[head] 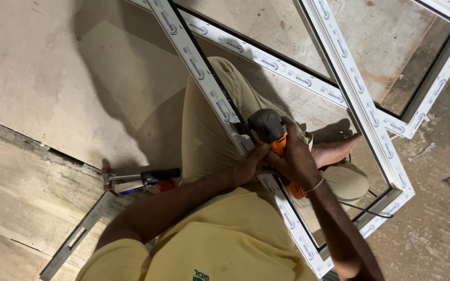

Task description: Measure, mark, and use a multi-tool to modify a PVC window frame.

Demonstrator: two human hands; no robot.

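Observation:
I sit on the floor with a white window frame (202, 78) lying across my lap. My right hand (297, 158) grips an orange and grey power drill (270, 130), its nose pressed against the frame's dark inner edge. My left hand (249, 165) rests beside the drill, fingers against the frame and the tool's body. My bent leg in beige trousers (204, 135) lies under the frame, and a bare foot (334, 149) shows inside the frame opening.
A second white frame (386, 112) overlaps the first at the upper right. On the floor to my left lie hand tools with dark and red handles (147, 179) and a long metal level (76, 237). A black cable (363, 209) trails right. Plywood sheets (53, 67) cover the floor.

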